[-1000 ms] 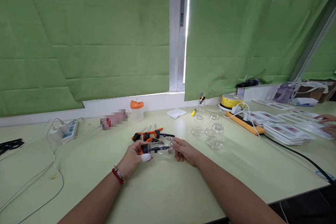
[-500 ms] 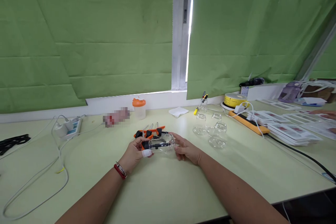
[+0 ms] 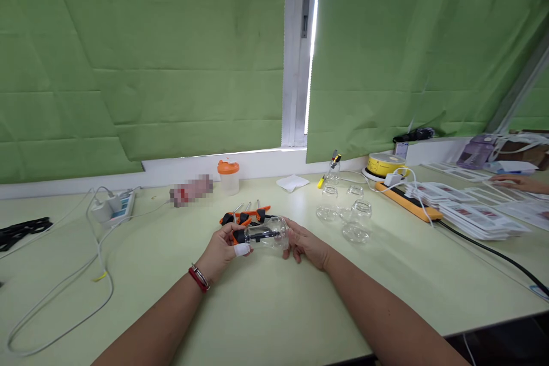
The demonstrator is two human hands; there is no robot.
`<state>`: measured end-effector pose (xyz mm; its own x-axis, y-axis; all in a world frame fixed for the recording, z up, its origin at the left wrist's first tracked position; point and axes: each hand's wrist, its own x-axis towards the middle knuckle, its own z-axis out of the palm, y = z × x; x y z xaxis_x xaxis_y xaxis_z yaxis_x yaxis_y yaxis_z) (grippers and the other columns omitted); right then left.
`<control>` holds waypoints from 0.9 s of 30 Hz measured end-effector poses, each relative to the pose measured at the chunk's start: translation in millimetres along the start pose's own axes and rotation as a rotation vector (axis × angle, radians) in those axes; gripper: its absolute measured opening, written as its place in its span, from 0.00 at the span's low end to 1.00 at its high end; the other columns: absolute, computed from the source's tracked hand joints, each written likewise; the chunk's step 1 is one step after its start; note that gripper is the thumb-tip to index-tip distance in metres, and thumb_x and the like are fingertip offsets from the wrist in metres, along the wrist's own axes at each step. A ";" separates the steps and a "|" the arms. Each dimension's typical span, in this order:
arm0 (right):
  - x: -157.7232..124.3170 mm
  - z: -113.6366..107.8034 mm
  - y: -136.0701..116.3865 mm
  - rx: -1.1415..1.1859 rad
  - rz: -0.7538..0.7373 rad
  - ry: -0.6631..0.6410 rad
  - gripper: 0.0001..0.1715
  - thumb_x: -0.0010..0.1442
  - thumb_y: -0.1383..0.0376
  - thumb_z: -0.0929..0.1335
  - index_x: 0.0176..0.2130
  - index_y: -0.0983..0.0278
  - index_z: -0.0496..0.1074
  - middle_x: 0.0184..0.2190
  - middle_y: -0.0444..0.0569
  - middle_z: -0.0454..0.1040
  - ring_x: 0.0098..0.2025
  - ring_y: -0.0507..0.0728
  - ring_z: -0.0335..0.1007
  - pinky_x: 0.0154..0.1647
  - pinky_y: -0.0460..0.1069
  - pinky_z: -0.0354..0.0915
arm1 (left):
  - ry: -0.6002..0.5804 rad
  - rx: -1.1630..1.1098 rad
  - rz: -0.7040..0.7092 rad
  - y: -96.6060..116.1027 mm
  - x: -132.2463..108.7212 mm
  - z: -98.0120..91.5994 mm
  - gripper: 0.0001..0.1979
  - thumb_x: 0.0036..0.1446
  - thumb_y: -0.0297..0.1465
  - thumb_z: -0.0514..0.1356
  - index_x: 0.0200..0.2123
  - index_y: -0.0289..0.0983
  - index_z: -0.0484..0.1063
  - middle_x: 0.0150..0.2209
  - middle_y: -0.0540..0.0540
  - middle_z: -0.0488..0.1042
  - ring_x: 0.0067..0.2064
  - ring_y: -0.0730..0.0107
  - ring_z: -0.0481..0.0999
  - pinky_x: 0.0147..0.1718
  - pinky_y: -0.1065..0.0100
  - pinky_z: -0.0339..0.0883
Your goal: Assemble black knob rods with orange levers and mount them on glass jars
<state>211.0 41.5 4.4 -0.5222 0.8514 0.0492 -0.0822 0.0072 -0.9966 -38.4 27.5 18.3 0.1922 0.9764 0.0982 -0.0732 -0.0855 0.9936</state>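
A clear bottle (image 3: 271,236) is held on its side between my hands, low over the table, with a black stem inside it. My left hand (image 3: 222,249), its thumb wrapped in white tape, pinches the black and orange cap (image 3: 240,236) at the bottle's mouth. Around the rounded base curl the fingers of my right hand (image 3: 309,246). Just behind the bottle lie several more black and orange caps (image 3: 244,219) with metal spouts pointing up. To the right stand several clear open bottles (image 3: 357,223).
An orange-lidded cup (image 3: 229,178) and a white paper (image 3: 292,183) are at the back. An orange power strip (image 3: 407,203), a yellow round case (image 3: 386,164) and stacked printed cards (image 3: 476,214) sit right, near another person's hand (image 3: 517,183). White cables (image 3: 100,260) loop at left.
My right fingers have shifted and loosened slightly around the bottle's base. My left hand keeps its grip on the cap. The other person's hand has moved further into view.
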 end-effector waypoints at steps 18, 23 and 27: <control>3.1 -0.3 1.6 -0.055 0.032 0.046 0.36 0.56 0.46 0.62 0.59 0.58 0.56 0.38 0.51 0.72 0.23 0.49 0.67 0.14 0.41 0.55 | -0.026 0.029 0.001 -1.8 0.3 -1.8 0.23 0.36 0.27 0.70 0.38 0.36 0.67 0.35 0.49 0.73 0.32 0.71 0.73 0.35 0.62 0.72; -3.7 -2.3 -4.2 -0.022 0.001 -0.002 0.47 0.49 0.55 0.71 0.62 0.47 0.47 0.58 0.54 0.57 0.32 0.52 0.72 0.17 0.42 0.58 | 0.001 0.018 0.012 -1.1 1.0 -3.3 0.23 0.36 0.27 0.70 0.37 0.36 0.67 0.37 0.48 0.74 0.34 0.71 0.73 0.36 0.62 0.72; -0.8 -2.3 -1.9 -0.032 0.003 0.009 0.40 0.52 0.52 0.69 0.60 0.53 0.54 0.46 0.52 0.69 0.24 0.48 0.68 0.15 0.41 0.56 | -0.011 0.041 0.017 -2.4 1.0 -3.2 0.23 0.35 0.27 0.71 0.38 0.36 0.68 0.36 0.49 0.74 0.33 0.71 0.73 0.35 0.64 0.71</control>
<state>213.5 42.0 6.2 -0.5145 0.8563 0.0454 -0.0529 0.0211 -0.9984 -41.2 29.3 15.9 0.2021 0.9726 0.1150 -0.0362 -0.1100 0.9933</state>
